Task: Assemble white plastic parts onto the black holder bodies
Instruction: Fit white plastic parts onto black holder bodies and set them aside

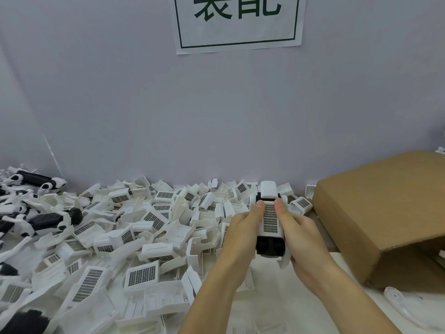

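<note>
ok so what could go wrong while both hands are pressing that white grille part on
Both thumbs press the white grille part near its far end only, so it could seat crooked on the black holder body. The left hand and right hand work above the pile of loose white parts; a slip could scatter them.

white table (313, 307): heap of white parts (134, 237), cardboard box (375, 213), maybe assembled units (48, 220) at left

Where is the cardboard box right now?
In the head view, the cardboard box sits on the right side of the table, against the wall, just right of the right hand and the pile of white parts.
</note>
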A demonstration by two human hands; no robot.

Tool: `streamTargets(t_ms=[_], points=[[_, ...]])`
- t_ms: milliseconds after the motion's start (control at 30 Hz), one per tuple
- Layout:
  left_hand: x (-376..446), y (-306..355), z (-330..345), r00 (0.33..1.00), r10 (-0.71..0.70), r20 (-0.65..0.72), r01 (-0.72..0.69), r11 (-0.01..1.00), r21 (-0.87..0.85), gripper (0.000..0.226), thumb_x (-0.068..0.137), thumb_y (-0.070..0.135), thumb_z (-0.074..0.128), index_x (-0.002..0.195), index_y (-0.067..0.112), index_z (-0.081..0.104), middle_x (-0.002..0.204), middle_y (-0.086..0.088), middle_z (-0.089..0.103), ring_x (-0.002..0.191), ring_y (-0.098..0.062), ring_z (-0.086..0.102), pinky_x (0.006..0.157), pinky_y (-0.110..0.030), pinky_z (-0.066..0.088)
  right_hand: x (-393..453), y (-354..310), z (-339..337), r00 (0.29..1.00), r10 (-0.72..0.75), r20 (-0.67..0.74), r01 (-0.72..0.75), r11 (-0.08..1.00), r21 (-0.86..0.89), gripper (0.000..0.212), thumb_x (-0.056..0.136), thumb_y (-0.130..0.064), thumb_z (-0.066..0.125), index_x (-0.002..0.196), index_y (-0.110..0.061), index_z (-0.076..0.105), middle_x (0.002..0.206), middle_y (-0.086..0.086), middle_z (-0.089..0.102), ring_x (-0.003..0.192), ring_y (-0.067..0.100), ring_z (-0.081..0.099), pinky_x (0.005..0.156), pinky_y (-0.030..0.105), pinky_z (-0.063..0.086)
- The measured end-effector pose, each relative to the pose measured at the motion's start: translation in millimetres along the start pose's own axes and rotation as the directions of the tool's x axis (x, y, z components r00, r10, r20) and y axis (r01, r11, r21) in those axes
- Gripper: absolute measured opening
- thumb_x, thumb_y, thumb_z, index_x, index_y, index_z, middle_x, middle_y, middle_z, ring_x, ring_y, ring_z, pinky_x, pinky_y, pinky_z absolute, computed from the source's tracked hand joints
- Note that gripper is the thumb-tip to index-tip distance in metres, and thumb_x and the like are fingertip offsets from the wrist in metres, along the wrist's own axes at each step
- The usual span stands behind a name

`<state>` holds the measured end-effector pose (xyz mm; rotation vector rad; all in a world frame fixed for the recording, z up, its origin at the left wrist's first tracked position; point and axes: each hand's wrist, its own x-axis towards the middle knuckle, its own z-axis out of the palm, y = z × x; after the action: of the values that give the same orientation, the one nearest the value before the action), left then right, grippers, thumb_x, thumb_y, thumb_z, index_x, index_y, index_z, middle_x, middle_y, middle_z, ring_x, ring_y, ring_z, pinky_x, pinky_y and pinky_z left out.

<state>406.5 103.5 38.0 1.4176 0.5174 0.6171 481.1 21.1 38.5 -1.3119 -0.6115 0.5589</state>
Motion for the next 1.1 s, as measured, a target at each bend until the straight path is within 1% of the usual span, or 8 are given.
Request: streamTargets(t_ms=[100, 300, 433, 600, 667, 733, 867, 1100], points=[[0, -1, -3, 0.997, 0.016, 0.077, -0.015, 1.000, -0.008, 0.028, 0.098, 0.031, 0.060, 0.102, 0.008, 0.076, 0.102, -0.016, 0.077, 0.102, -0.036, 0.072, 0.099, -0.055, 0.052, 3, -1, -5, 1.000, 0.021, 0.016, -0.022, 0.996, 0.081, 0.039, 0.101, -0.044, 0.051, 0.089, -0.024, 0.082, 0.092, 0.010, 0.078, 0.087, 0.025, 0.076, 0.067, 0.037, 0.058], [2, -4, -1, 0.998, 0.052, -0.032, -0.049, 0.995, 0.088, 0.028, 0.105, 0.023, 0.052, 0.091, 0.015, 0.074, 0.081, 0.001, 0.074, 0.080, -0.014, 0.068, 0.076, -0.028, 0.053, 5, 2, -10, 0.997, 0.001, 0.078, -0.004, 0.999, 0.043, 0.027, 0.103, -0.021, 0.051, 0.103, -0.012, 0.077, 0.102, 0.014, 0.077, 0.095, 0.025, 0.075, 0.083, 0.040, 0.058], [2, -6, -4, 0.997, 0.052, -0.063, -0.044, 0.993, 0.111, 0.028, 0.105, 0.025, 0.052, 0.092, 0.017, 0.074, 0.084, 0.000, 0.075, 0.083, -0.015, 0.069, 0.083, -0.035, 0.054, 5, 4, -8, 0.998, -0.020, 0.053, 0.019, 1.000, 0.010, 0.022, 0.098, -0.024, 0.058, 0.101, -0.015, 0.078, 0.098, 0.008, 0.078, 0.094, 0.022, 0.075, 0.079, 0.036, 0.055], [4, -1, -5, 1.000, -0.007, -0.020, 0.005, 0.995, -0.098, 0.029, 0.103, 0.027, 0.055, 0.101, 0.007, 0.077, 0.094, -0.015, 0.078, 0.091, -0.032, 0.074, 0.081, -0.046, 0.061, 6, 1, -9, 0.996, -0.009, 0.089, 0.006, 0.999, 0.033, 0.024, 0.095, -0.034, 0.062, 0.096, -0.020, 0.081, 0.097, 0.008, 0.079, 0.093, 0.023, 0.075, 0.078, 0.036, 0.057], [4, -1, -6, 0.999, -0.016, 0.034, 0.021, 0.989, -0.143, 0.030, 0.103, 0.026, 0.054, 0.107, 0.004, 0.075, 0.101, -0.020, 0.076, 0.098, -0.036, 0.073, 0.089, -0.051, 0.059, 5, -2, -13, 0.991, 0.003, 0.137, -0.011, 0.998, 0.059, 0.025, 0.095, -0.034, 0.061, 0.100, -0.021, 0.080, 0.099, 0.010, 0.078, 0.094, 0.026, 0.075, 0.070, 0.030, 0.058], [3, -2, -6, 0.997, 0.001, 0.082, 0.011, 0.988, -0.152, 0.025, 0.102, 0.018, 0.055, 0.108, 0.003, 0.074, 0.105, -0.023, 0.075, 0.104, -0.039, 0.071, 0.098, -0.059, 0.053, 6, -2, -17, 0.989, -0.012, 0.148, 0.005, 0.999, 0.048, 0.023, 0.096, -0.028, 0.060, 0.107, -0.018, 0.078, 0.103, 0.009, 0.077, 0.100, 0.026, 0.074, 0.075, 0.032, 0.059], [1, -4, -7, 0.998, 0.020, 0.061, -0.013, 0.993, -0.116, 0.021, 0.102, 0.011, 0.055, 0.112, 0.002, 0.071, 0.107, -0.021, 0.075, 0.107, -0.036, 0.070, 0.103, -0.058, 0.049, 4, 0, -15, 0.990, -0.090, 0.106, 0.088, 0.996, 0.030, 0.020, 0.098, -0.015, 0.059, 0.111, -0.016, 0.074, 0.100, 0.001, 0.079, 0.094, 0.014, 0.075, 0.069, 0.022, 0.058], [-1, -3, -6, 0.998, 0.010, 0.055, 0.000, 0.986, -0.168, 0.023, 0.101, 0.007, 0.054, 0.116, 0.002, 0.070, 0.108, -0.021, 0.075, 0.106, -0.034, 0.072, 0.098, -0.053, 0.055, 5, 3, -13, 0.983, -0.155, 0.101, 0.158, 0.987, -0.025, 0.019, 0.099, -0.016, 0.059, 0.104, -0.024, 0.075, 0.097, -0.005, 0.079, 0.093, 0.007, 0.074, 0.071, 0.018, 0.058]])
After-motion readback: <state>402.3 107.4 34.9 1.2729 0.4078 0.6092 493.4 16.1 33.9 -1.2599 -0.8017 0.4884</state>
